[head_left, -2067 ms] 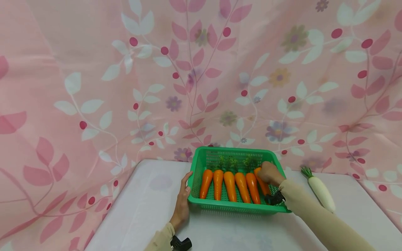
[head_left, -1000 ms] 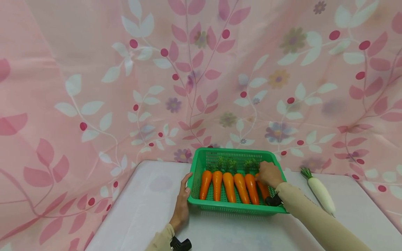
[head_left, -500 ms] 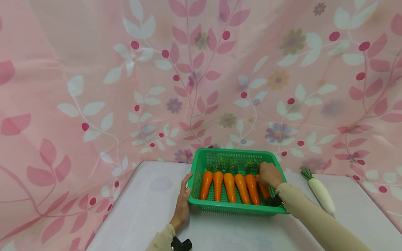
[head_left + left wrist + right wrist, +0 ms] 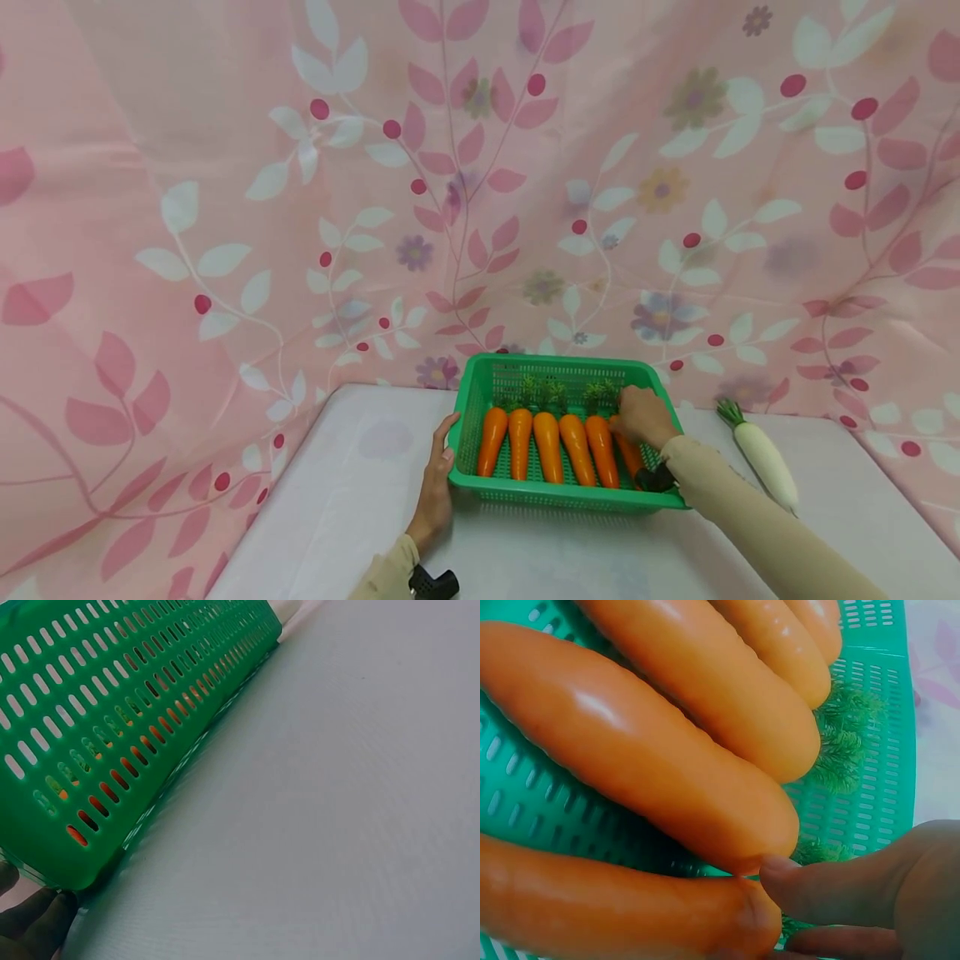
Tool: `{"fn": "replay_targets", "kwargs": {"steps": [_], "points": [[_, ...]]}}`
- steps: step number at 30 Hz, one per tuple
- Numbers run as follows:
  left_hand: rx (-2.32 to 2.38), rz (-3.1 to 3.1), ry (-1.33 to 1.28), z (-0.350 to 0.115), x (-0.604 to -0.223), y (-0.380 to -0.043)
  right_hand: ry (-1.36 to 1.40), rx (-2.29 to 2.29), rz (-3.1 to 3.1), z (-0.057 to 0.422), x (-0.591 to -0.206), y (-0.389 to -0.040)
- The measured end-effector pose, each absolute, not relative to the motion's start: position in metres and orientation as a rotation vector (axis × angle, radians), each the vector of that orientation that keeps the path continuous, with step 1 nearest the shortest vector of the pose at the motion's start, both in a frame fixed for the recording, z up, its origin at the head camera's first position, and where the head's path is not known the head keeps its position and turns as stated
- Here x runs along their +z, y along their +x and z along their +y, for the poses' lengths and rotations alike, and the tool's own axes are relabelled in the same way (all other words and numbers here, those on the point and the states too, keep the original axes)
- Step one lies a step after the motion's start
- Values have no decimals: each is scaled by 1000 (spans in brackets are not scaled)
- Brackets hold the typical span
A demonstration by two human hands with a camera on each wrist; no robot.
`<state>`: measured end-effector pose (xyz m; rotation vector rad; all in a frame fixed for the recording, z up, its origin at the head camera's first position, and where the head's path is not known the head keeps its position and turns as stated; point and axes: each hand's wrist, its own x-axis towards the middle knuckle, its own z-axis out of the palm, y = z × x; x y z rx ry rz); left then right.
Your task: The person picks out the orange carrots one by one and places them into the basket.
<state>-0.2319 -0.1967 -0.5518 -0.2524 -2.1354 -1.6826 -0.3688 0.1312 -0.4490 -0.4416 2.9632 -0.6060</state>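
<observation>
A green slatted plastic basket (image 4: 555, 493) holds several orange carrots with green tops, laid side by side. My right hand (image 4: 647, 417) reaches into its right end, fingers curled over the leafy end of the rightmost carrot (image 4: 630, 457). In the right wrist view the thumb (image 4: 799, 889) lies at the thick end of that carrot (image 4: 622, 900), against the end of the neighbouring carrot (image 4: 630, 742); the other fingers are mostly hidden. My left hand (image 4: 433, 496) rests along the basket's left side with its fingers extended, fingertips (image 4: 52, 919) at the basket's lower corner.
A white radish (image 4: 767, 462) with a short green top lies on the white-covered table (image 4: 375, 467), right of the basket. Behind the table hangs a pink floral curtain (image 4: 510, 208). A small black device (image 4: 433, 583) sits on the left wrist.
From about two seconds to one second ago, my right hand lowered the rightmost carrot's thick end into the row. Since then the hand stays there; the left hand has not moved.
</observation>
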Motion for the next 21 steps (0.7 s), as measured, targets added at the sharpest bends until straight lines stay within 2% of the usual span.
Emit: {"fn": "replay_targets", "kwargs": {"steps": [8, 21], "points": [[-1706, -2127, -270, -196, -550, -233, -472, -582, 2962, 136, -445, -370], [-1718, -2125, -252, -198, -549, -233, -571, -920, 2925, 159, -426, -371]]}}
